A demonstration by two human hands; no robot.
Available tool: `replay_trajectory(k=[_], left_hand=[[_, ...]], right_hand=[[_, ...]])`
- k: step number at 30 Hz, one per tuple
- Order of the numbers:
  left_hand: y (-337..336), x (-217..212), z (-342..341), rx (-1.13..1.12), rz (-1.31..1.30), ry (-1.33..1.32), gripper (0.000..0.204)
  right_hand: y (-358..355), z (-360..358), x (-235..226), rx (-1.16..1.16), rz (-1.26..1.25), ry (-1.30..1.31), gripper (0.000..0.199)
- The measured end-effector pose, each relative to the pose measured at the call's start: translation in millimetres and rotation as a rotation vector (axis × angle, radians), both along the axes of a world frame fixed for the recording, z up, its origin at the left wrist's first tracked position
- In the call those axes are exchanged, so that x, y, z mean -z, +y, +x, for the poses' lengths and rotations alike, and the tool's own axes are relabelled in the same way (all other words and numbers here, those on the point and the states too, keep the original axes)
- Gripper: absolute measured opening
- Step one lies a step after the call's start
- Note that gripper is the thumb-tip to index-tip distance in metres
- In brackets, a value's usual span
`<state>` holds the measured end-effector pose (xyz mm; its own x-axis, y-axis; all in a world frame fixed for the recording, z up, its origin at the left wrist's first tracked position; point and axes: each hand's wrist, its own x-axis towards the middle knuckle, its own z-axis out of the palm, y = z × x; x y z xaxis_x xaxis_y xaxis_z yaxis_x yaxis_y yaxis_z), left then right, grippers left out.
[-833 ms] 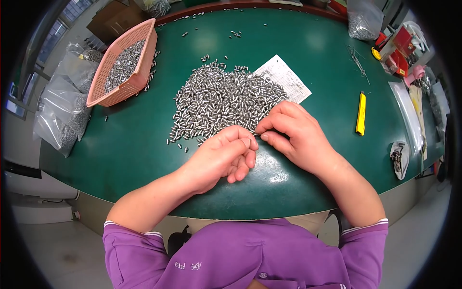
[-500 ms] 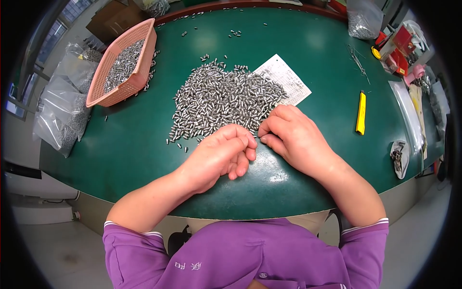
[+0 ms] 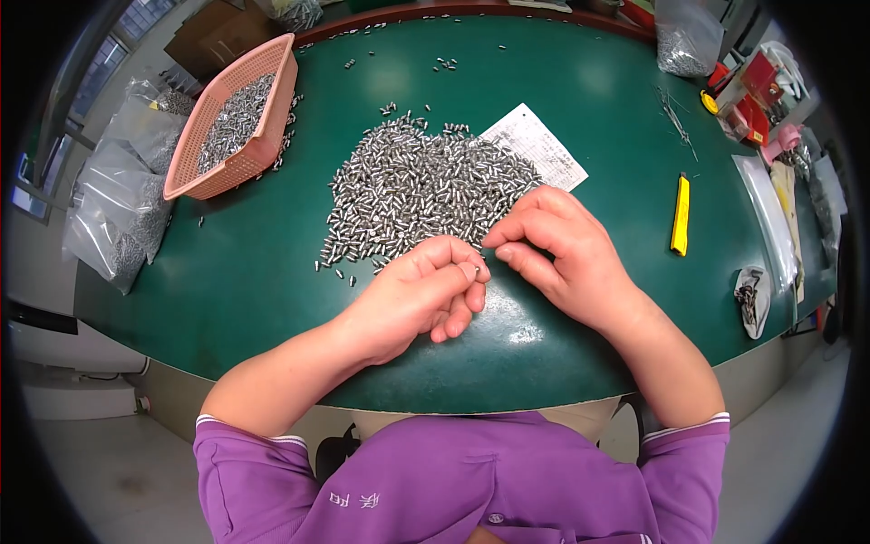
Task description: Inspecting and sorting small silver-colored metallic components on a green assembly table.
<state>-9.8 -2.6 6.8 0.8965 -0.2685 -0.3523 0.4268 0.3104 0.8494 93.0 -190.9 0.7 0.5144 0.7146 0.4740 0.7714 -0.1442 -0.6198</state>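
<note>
A big heap of small silver metal pins (image 3: 419, 186) lies in the middle of the green table (image 3: 227, 272). My left hand (image 3: 412, 295) rests on the table just in front of the heap, its fingers curled around a few small metal pins, one showing at its fingertips. My right hand (image 3: 557, 254) sits beside it at the heap's near right edge, with thumb and forefinger pinched together close to the left fingertips. Whether a pin is between those right fingers is hidden.
A pink plastic basket (image 3: 237, 122) with more pins stands at the far left. A printed paper sheet (image 3: 536, 145) lies under the heap's right edge. A yellow utility knife (image 3: 681, 215) lies to the right. Clear bags of parts (image 3: 113, 213) hang off the left edge.
Both hands have shifted slightly; my right hand's fingertips have drawn closer to my left hand's fingertips. The heap and other things are unchanged.
</note>
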Motion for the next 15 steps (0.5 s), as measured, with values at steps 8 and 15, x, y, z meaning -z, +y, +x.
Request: replay_trajectory(k=[8,15], left_hand=[[-2.1,-1.5,-1.3,-0.091,-0.073,0.005,0.024],[0.4,0.2,0.0,-0.015,-0.022,0.020,0.015]], right_hand=[[-1.8,0.6,2.3,0.087,-0.170,-0.132,0.015],[-4.7,-1.9,-1.0,0.102,-0.265,-0.078,0.010]])
